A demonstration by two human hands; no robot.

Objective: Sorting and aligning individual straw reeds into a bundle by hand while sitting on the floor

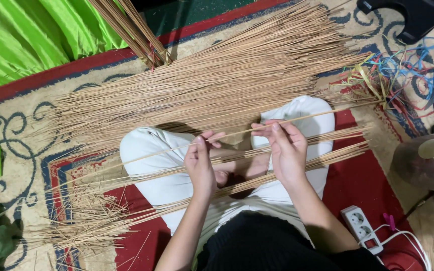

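A patterned rug [21, 125] covers the floor, strewn with a heap of sticks [202, 80]. Over the lap, left hand [200, 163] and right hand [287, 150] each pinch one thin stick [242, 131]: light, springy, probably brittle, best held mid-length.

The person wears white trousers [156, 160] that cover both knees, left and right of the scene's middle, and a black ribbed top [262, 241] at the near edge. Both forearms are bare, with no sleeves, and the hands carry no gloves, rings or watch.
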